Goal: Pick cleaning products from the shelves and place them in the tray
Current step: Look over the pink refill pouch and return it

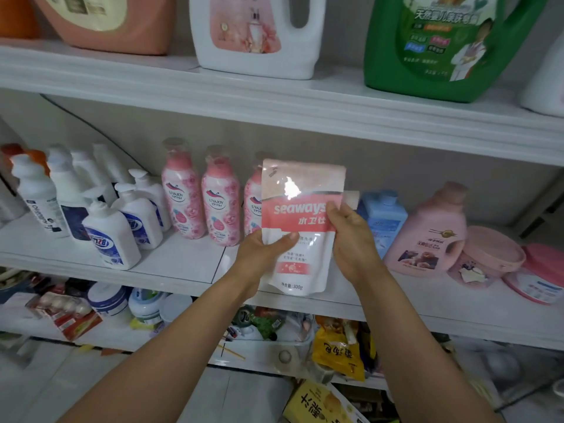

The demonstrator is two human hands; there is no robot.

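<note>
Fingers (332, 210) of left hand (259, 254) and right hand (354, 239) pinch the pink pouch (300, 190), seemingly off the shelf (183, 261).

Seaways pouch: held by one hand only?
No, the left hand grips the Seaways pouch at its lower left edge and the right hand grips its right edge.

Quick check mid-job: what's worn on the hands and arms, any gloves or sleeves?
Nothing worn shows. The left hand and right hand are bare: no gloves, rings or watch visible. Both forearms are bare down to the frame's bottom edge, with no sleeves, bands or markings in view.
</note>
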